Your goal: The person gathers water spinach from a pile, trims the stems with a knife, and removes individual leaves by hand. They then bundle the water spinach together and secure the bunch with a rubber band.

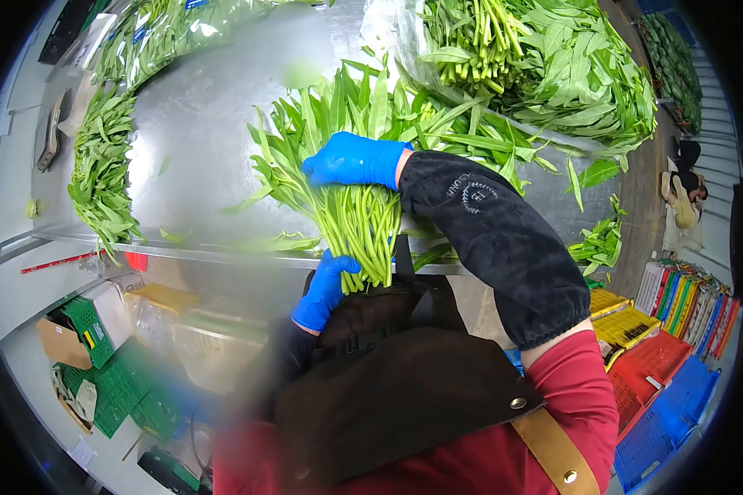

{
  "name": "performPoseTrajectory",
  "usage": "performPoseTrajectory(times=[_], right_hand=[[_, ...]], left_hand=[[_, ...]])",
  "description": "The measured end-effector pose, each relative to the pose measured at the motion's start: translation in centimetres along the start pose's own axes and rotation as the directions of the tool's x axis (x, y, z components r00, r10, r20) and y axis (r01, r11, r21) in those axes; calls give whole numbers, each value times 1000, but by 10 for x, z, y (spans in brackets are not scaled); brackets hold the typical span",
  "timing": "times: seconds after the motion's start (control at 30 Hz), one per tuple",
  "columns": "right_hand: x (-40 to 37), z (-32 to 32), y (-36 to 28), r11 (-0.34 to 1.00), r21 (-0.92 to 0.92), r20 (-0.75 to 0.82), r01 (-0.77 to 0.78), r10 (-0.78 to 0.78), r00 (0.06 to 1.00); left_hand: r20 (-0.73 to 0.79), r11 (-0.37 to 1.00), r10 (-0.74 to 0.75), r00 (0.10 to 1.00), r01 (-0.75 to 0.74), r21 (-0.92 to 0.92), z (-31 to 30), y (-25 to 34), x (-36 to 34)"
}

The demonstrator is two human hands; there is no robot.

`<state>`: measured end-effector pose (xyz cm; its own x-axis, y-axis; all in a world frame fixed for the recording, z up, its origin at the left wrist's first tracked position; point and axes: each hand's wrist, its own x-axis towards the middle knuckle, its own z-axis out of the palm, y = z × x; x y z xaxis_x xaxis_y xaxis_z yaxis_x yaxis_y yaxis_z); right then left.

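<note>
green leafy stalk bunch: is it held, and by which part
Bunch of long green leafy stalks: left hand grips the stem ends, right hand the middle.

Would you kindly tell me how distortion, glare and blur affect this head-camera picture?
Head view: strong fisheye bend with a black rim at the corners; soft glare on the steel table; a blurred patch over the bins below it; the left hand, the right hand and the bunch of greens they grip are sharp and evenly lit.
</note>
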<state>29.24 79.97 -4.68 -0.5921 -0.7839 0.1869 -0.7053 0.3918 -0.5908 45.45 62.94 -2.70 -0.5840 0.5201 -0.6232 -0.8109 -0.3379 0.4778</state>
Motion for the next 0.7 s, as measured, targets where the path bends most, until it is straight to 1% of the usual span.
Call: performPoseTrajectory(times=[0.03, 0.13, 0.23, 0.27, 0.33, 0.37, 0.43, 0.47, 0.5, 0.57, 0.6, 0.63, 0.67, 0.7], right_hand=[[-2, 1, 0, 1000, 0, -25, 6, -6, 1000], [-7, -1, -3, 1000, 21, -173, 17, -13, 985], [-17, 4, -4, 990, 136, -294, -31, 70, 953], [-18, 6, -6, 971, 227, -359, -72, 152, 921], [-23, 10, -10, 904, 408, -457, -130, 325, 828], [-25, 6, -15, 845, 491, -396, -213, 434, 809], [-28, -22, -31, 686, 629, -253, -366, 626, 737], [-30, -37, -42, 677, 638, -293, -367, 654, 698], [-35, -49, -53, 703, 656, -431, -275, 647, 629], [-54, -69, -68, 763, 640, -662, -90, 607, 439], [-74, -78, -70, 869, 427, -795, -248, 492, 356], [-94, -85, -71, 890, 195, -894, -411, 334, 298], [-106, -85, -75, 797, 224, -846, -561, 445, 294], [-118, -80, -82, 677, 239, -790, -696, 553, 266]], left_hand=[[2, 1000, 0, 1000, 0, -1, -1, -1, 0], [8, 1000, 9, 1000, -9, -8, -2, -2, 1], [23, 1000, 9, 1000, -9, -4, 6, 5, -2], [24, 1000, 13, 1000, -14, 19, 5, 4, -2], [27, 998, 21, 999, -22, 62, 0, 1, 1], [28, 998, 20, 999, -22, 62, 2, 1, 1], [33, 997, 16, 999, -18, 70, 9, 5, 0], [35, 998, 5, 999, -7, 65, 10, 6, 0], [38, 998, -5, 999, 3, 58, 11, 8, -1], [30, 998, -6, 1000, 5, 60, 9, 8, -1], [20, 997, 3, 1000, -4, 72, 5, 6, -1], [11, 996, 12, 1000, -13, 84, 2, 4, 0], [24, 998, 18, 1000, -19, 62, -1, 2, 2], [33, 999, 3, 999, -5, 46, 0, 3, 1]])
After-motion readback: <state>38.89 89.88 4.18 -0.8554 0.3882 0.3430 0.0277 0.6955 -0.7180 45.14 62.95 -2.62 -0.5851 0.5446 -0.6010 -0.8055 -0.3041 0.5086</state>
